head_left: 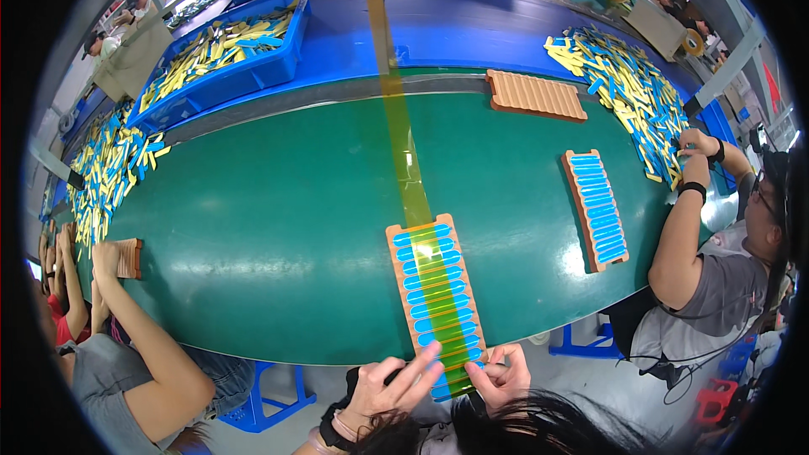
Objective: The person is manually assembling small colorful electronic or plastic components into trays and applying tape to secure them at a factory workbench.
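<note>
A brown ridged tray (466, 291) lies at the near edge of the green table, filled with a row of blue flat strips (408, 270). Translucent amber tape (410, 190) runs from the far side down over the middle of the strips to the tray's near end. My left hand (389, 389) is over the near left part of the tray, fingers stretched out, with the fingertips at the tape and strips. At the near right corner my right hand (503, 377) is closed in a pinch beside the tape's edge; whatever sits between thumb and finger is hidden.
Another filled tray (597, 211) lies to the right, and a bare tray (536, 96) farther back. Yellow and blue strips are heaped at right (628, 93) and left (109, 164). A blue bin (223, 84) of strips stands far left. Co-workers sit on both sides (716, 261).
</note>
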Tool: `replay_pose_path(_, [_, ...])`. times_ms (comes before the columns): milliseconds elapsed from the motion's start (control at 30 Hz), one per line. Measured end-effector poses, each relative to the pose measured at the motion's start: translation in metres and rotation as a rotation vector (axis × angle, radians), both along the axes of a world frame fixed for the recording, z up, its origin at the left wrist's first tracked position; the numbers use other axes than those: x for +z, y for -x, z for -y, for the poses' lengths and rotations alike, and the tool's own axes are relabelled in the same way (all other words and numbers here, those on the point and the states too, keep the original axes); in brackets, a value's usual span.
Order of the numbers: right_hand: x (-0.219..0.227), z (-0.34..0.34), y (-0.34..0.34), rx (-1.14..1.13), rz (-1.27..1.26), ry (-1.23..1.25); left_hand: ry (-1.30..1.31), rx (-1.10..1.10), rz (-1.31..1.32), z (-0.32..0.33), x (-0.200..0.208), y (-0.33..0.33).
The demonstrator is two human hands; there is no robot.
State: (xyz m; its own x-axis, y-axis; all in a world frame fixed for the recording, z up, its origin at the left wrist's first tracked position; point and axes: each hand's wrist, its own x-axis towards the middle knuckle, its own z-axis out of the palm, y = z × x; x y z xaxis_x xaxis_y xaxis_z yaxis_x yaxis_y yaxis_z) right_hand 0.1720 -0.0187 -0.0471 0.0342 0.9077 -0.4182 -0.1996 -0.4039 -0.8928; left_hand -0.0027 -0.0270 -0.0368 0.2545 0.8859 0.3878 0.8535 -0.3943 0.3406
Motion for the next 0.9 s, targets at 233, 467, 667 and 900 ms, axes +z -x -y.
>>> replay_pose_path(233, [-0.002,0.0,-0.002,0.016,-0.032,-0.021,-0.149,-0.422,-0.228,-0.017,0.0,0.014])
replay_pose_path(467, [0.001,-0.002,0.0,-0.01,-0.049,-0.075,-0.057,-0.424,-0.199,-0.012,-0.007,0.012])
replay_pose_path(667, [0.026,-0.032,-0.026,0.094,0.208,-0.359,-0.044,-0.415,-0.319,-0.01,-0.005,0.011])
replay_pose_path(900, [0.058,-0.054,-0.004,0.6,0.634,-0.409,-0.133,-0.456,-0.771,-0.006,-0.001,0.013])
